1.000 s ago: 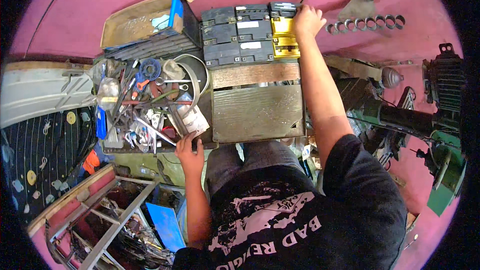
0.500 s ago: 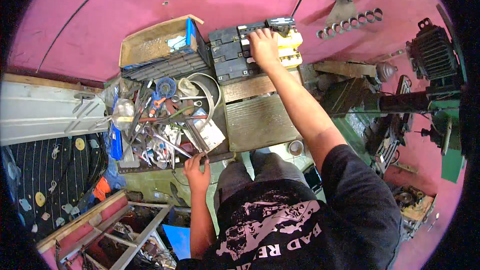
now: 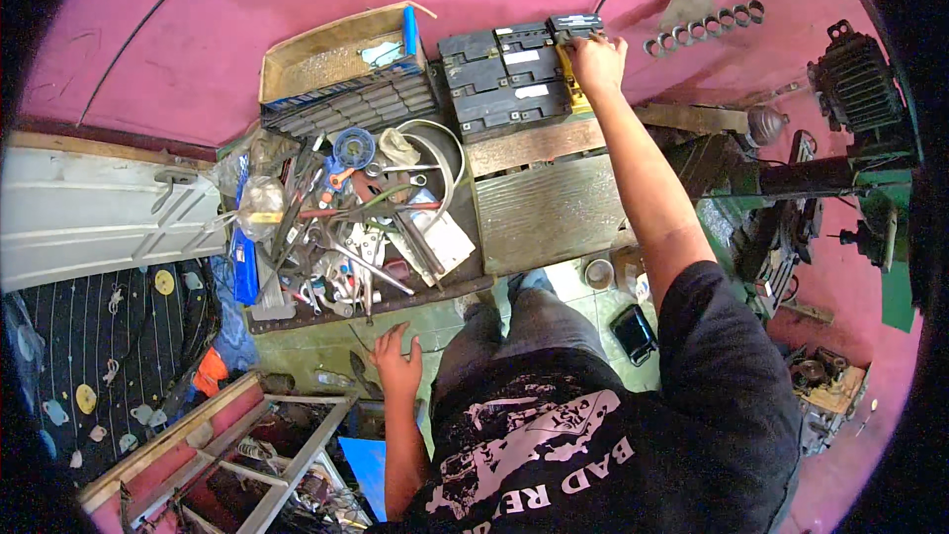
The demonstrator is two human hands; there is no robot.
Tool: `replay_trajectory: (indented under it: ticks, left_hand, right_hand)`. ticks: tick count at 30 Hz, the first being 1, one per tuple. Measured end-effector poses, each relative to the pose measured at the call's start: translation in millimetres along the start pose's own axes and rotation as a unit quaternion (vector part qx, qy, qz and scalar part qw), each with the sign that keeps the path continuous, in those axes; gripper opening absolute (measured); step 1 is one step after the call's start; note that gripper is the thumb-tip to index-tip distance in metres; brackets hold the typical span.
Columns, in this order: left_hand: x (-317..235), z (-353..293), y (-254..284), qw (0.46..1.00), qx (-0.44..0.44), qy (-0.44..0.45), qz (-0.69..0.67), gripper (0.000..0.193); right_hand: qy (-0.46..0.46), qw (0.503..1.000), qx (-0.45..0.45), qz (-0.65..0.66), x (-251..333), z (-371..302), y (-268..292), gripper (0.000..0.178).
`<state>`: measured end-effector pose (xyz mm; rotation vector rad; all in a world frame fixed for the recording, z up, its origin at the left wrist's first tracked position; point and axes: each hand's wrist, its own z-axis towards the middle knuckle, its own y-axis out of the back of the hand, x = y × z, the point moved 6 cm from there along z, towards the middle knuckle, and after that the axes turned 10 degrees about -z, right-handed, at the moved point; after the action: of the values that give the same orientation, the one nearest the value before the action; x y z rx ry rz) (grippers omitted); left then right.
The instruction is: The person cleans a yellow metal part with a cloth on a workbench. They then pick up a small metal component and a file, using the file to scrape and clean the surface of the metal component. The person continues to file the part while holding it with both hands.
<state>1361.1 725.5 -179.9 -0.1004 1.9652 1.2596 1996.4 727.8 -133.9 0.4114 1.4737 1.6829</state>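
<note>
Yellow rectangular batteries (image 3: 577, 93) now beneath my right grip (image 3: 597, 63), shifted off black boxy batteries (image 3: 534, 74), can't tell its hold; left grip (image 3: 397, 360) loosely open, empty

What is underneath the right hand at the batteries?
Yellow battery casing shows left of the right hand, with a black battery beyond it. The hand covers what lies directly beneath, and anything in its palm is hidden too.

Large pale capitals (image 3: 596, 472) on a black T-shirt (image 3: 712, 405)
White labels (image 3: 521, 56) on the black batteries (image 3: 484, 107) are too small to read.
</note>
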Motion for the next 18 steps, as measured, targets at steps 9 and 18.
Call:
replay_trajectory:
  ticks: [9,18]
  left_hand:
    - [10,-7,5,0.999,0.004,-0.019,-0.033,0.036]
    - [48,-19,13,0.998,0.035,-0.049,-0.018,0.038]
  right_hand:
    - [0.132,0.978,0.004,0.160,154,-60,11,0.048]
    - [0.082,0.986,-0.088,0.117,122,-121,72,0.063]
